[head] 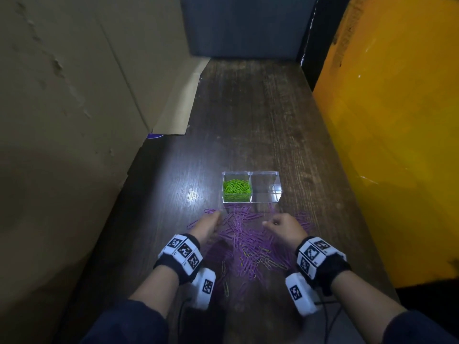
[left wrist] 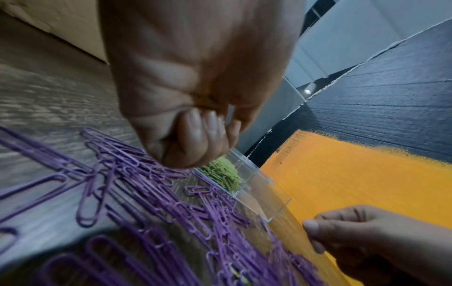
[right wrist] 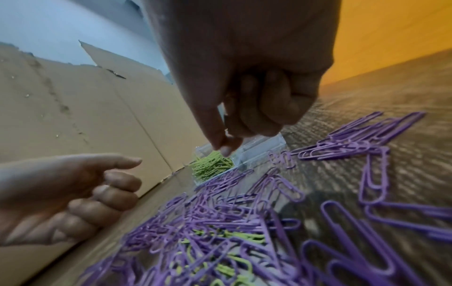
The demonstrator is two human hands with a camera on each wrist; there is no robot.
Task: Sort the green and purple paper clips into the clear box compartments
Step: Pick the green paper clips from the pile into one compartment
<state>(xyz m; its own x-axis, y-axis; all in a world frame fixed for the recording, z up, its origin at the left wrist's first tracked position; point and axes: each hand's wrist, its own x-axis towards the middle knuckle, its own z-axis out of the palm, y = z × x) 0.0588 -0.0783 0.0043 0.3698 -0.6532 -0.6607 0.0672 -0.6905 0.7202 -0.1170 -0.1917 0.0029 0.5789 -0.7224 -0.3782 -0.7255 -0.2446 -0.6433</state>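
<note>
Risk: a few green clips lie buried in the purple clips at the 6 o'clock end of the heap; a broad scoop would likely carry green into the purple side; clips also hook together, so one lifted clip may drag others along.
Clear box: on the table at 12 o'clock from the heap, just beyond it; its 9 o'clock compartment holds green clips; its 3 o'clock compartment looks bare.
Left hand: at the heap's 9 o'clock edge, above the purple clips; fingers curled tight into the palm; whether any clip is inside, I cannot tell.
Right hand: at the heap's 3 o'clock side; fingers curled, thumb and forefinger tips pressed together; a pinched clip cannot be made out.
</note>
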